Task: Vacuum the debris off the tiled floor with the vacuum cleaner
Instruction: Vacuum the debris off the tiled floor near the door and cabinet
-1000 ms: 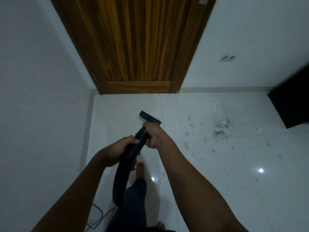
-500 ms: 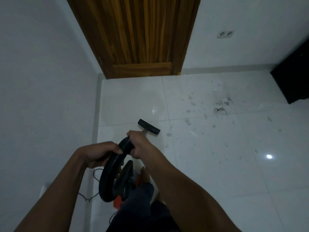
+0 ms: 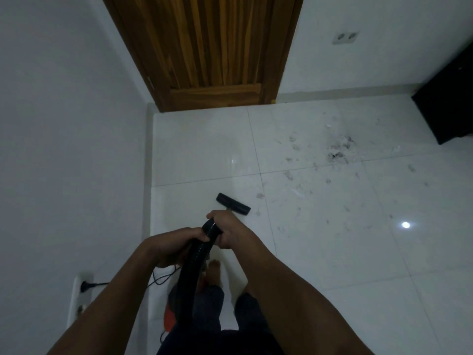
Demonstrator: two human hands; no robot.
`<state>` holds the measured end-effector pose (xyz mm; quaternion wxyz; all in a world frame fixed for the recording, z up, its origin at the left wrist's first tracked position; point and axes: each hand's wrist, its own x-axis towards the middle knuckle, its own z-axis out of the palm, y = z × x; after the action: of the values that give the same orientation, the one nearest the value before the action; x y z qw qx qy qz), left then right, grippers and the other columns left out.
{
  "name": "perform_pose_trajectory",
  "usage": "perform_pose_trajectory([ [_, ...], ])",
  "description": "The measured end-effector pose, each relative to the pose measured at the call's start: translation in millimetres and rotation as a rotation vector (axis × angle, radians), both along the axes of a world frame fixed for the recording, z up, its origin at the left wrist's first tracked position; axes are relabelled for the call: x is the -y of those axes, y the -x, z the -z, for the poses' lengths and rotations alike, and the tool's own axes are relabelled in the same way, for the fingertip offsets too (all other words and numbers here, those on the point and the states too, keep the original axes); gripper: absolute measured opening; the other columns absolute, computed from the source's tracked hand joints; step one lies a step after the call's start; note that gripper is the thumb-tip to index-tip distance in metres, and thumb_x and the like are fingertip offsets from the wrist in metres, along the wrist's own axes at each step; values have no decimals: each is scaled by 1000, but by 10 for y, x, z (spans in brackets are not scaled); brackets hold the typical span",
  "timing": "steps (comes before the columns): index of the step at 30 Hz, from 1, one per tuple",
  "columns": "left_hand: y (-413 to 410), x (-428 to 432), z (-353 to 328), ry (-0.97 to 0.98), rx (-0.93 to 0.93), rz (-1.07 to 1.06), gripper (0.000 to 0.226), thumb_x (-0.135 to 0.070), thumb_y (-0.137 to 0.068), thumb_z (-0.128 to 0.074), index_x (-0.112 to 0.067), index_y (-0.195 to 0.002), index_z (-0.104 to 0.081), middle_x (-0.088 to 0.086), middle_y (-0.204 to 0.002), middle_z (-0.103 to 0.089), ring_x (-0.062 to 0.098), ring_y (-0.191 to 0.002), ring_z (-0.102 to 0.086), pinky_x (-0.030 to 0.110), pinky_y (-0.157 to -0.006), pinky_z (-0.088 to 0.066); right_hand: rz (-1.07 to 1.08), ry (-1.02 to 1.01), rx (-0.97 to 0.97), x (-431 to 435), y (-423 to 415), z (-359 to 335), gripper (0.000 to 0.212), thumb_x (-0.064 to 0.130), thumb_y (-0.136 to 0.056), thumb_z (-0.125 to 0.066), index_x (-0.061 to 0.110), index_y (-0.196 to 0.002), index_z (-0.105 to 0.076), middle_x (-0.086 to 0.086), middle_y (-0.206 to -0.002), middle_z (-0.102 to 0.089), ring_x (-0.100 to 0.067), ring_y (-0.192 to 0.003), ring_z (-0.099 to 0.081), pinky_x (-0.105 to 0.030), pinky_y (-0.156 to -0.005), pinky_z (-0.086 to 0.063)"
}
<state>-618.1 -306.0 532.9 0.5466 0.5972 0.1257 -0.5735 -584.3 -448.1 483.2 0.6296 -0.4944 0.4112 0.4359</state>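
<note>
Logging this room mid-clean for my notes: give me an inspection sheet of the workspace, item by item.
Surface: floor, white glossy tiles, with a light glare on the right.
Job's things: black hose ending in a nozzle; debris scattered right of it.
Clutter: orange object behind the hose, mostly hidden.
Hands: left hand and right hand both grip the hose.
Cables: cord from a plug in a power strip by the left wall.
Surroundings: wooden door, wall socket, black furniture.
</note>
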Motion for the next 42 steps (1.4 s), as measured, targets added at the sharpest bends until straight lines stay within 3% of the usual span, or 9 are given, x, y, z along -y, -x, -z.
perform_pose_trajectory([
  [4,-103,-12,42,-27,-8,34,43,-44,-77,-62,-8,-100,-60,7,-82,-67,17,-71,-65,30,-65,-52,7,13,-17,-23,-54,7,16,18,-97,-54,4,-103,-47,-13,-88,-54,-22,-72,-57,-30,-50,-52],
  [7,-214,-80,83,-43,0,35,38,-40,-94,-54,-4,-104,-61,11,-86,-68,23,-76,-67,34,-69,-53,27,22,-5,-88,-157,37,15,17,-98,-52,3,-96,-47,-12,-82,-52,-21,-68,-55,-29,-48,-50],
  [11,-393,-194,79,20,-8,41,41,-40,-91,-54,-3,-105,-63,13,-90,-70,28,-84,-68,35,-71,-56,24,50,20,-170,-315,59,19,18,-95,-55,3,-105,-50,-14,-89,-57,-24,-76,-60,-34,-63,-54],
  [15,-520,-293,152,52,-14,76,52,-46,-91,-57,0,-116,-63,14,-98,-72,30,-92,-69,40,-79,-55,6,78,4,-192,-451,100,32,21,-95,-57,1,-119,-51,-16,-101,-61,-25,-81,-63,-32,-58,-55],
  [20,-586,-374,200,143,-38,162,43,-40,-95,-59,-1,-113,-64,15,-106,-72,36,-103,-68,47,-90,-54,5,115,44,-200,-664,87,26,19,-92,-60,3,-112,-52,-15,-96,-60,-26,-83,-61,-37,-74,-57],
  [25,-696,-342,181,144,-32,172,51,-46,-94,-58,1,-113,-63,15,-105,-73,35,-100,-70,48,-89,-55,15,105,24,-161,-752,135,27,18,-93,-61,2,-113,-52,-15,-86,-61,-23,-71,-62,-34,-60,-55],
  [30,-773,-273,248,61,-21,105,53,-49,-92,-59,-1,-115,-62,13,-103,-70,31,-94,-70,55,-97,-52,13,131,35,-129,-874,167,30,20,-95,-59,2,-117,-50,-16,-90,-61,-25,-79,-64,-38,-75,-59],
  [34,-914,-264,283,144,-48,95,50,-48,-91,-61,0,-107,-66,14,-100,-71,34,-95,-68,53,-95,-51,-22,118,48,-70,-1039,204,29,18,-94,-57,2,-117,-50,-13,-90,-58,-24,-75,-61,-33,-60,-56],
  [42,-1179,8,332,45,0,2,59,-56,-90,-59,0,-106,-66,13,-91,-73,29,-87,-70,44,-86,-55,-7,160,65,124,-1479,318,20,16,-97,-52,2,-111,-48,-14,-92,-56,-28,-85,-59,-36,-62,-54],
])
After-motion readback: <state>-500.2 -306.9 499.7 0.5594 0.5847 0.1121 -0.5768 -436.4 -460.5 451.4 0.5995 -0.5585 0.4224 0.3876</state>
